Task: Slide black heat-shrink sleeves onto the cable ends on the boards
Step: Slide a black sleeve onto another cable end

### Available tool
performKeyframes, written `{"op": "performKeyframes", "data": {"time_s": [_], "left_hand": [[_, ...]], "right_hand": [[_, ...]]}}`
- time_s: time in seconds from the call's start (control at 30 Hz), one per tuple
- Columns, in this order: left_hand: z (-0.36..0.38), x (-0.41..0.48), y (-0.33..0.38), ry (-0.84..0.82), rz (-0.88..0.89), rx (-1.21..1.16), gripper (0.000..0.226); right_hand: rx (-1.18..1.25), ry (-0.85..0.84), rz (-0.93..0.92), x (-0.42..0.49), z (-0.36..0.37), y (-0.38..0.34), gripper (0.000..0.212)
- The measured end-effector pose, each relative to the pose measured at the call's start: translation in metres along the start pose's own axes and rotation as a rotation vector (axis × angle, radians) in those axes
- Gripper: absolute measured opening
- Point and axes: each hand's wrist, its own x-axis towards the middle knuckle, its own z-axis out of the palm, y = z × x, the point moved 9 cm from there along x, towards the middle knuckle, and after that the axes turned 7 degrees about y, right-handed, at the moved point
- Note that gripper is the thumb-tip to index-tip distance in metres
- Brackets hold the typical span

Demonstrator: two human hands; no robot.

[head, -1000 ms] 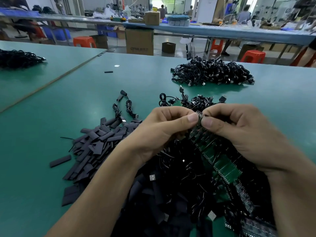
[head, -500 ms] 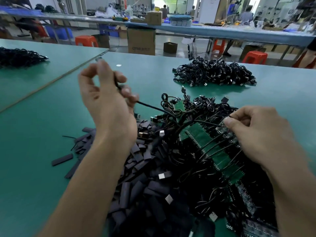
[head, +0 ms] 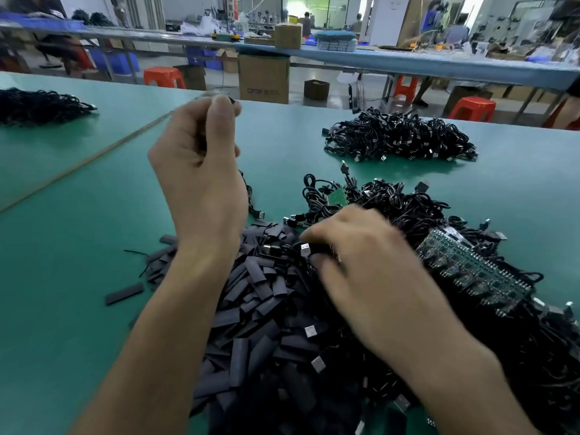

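Two hands are working apart over a green table [head: 78,246], the left hand [head: 201,171] pinching a black cable end [head: 231,100] held high while the blurred right hand [head: 376,271], its grip unclear, is reaching into the heat-shrink sleeves [head: 251,277] piled just below, left of the boards [head: 464,265].

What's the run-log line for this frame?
left hand: raised, pinches small black piece | right hand: in cable pile, grip blurred | sleeves: loose heap
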Motion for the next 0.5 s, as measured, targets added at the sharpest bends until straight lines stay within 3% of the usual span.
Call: {"op": "performKeyframes", "data": {"time_s": [0.07, 0.2, 0.5], "left_hand": [[0.005, -0.005, -0.008, -0.027, -0.056, 0.032, 0.024], [0.011, -0.005, -0.018, -0.082, -0.12, 0.104, 0.027], [0.018, -0.011, -0.032, -0.226, -0.225, 0.184, 0.027]], "right_hand": [[-0.033, -0.125, -0.103, -0.005, 0.029, -0.013, 0.031], [-0.066, -0.292, -0.137, -0.016, 0.072, -0.009, 0.054], [-0.091, -0.284, -0.091, -0.019, 0.098, 0.0, 0.035]]}}
